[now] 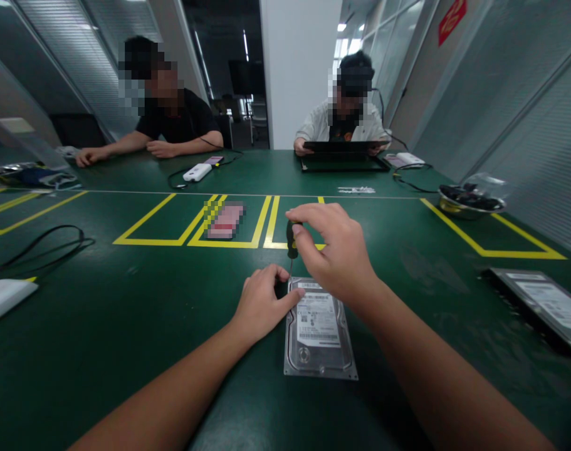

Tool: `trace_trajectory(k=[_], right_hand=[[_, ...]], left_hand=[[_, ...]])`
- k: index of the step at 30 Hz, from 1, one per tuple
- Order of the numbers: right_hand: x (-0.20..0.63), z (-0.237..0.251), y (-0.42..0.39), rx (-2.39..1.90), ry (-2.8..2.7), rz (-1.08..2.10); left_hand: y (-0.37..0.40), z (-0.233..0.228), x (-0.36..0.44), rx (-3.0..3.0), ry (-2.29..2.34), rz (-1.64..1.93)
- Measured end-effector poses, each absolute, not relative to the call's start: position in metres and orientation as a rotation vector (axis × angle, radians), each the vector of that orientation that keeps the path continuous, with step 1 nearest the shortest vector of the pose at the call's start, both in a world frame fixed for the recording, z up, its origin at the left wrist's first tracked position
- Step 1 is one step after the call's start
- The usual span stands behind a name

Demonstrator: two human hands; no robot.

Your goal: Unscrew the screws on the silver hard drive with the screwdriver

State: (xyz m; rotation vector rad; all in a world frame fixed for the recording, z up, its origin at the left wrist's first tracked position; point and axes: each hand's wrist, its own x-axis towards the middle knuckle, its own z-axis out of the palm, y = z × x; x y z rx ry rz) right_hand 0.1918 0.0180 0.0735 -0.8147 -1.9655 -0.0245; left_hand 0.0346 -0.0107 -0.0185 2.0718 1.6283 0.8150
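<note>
Silver metal hard drive [319, 329] lay flat on green table [125, 326], near centre. Left hand [259, 304] pinched its far-left corner; right hand [339, 250] gripped black-handled screwdriver [291, 241] upright there. Drive judged rigid, dense, shock-sensitive (best held by side edges).

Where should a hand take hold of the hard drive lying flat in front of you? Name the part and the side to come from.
Probably the two long side edges of the hard drive, from above at its near half. It lies flat, label up, so only the edges offer purchase. The far left corner is taken: the left hand rests there, and the right hand holds a screwdriver upright over it.
</note>
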Motion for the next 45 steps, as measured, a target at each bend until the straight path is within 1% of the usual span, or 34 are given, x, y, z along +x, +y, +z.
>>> trace_trajectory(k=[7,14,20,27,32,39,45], right_hand=[[0.1928,0.0726,0.0196,-0.916,-1.972,-0.054],[0.1916,0.0759,0.0184,-0.835,-1.977,-0.042],[0.1916,0.0767,0.0168,-0.934,-1.979,-0.066],[0.1917,0.0776,0.0154,-0.856,-1.998,-0.039],[0.1915,0.078,0.0142,-0.924,-1.989,-0.031],[0.1917,0.0782,0.0141,-0.869,-1.973,-0.011],[0.1908,0.0784,0.0136,-0.942,-1.966,-0.022]], left_hand=[[-0.0111,-0.0174,0.0354,2.063,1.633,0.801],[-0.0112,-0.0159,0.0356,2.07,1.64,0.798],[-0.0106,-0.0168,0.0354,2.063,1.63,0.809],[-0.0115,-0.0169,0.0349,2.062,1.628,0.818],[-0.0105,-0.018,0.0349,2.062,1.623,0.817],[-0.0111,-0.0197,0.0341,2.07,1.624,0.809],[-0.0112,-0.0176,0.0353,2.057,1.626,0.808]])
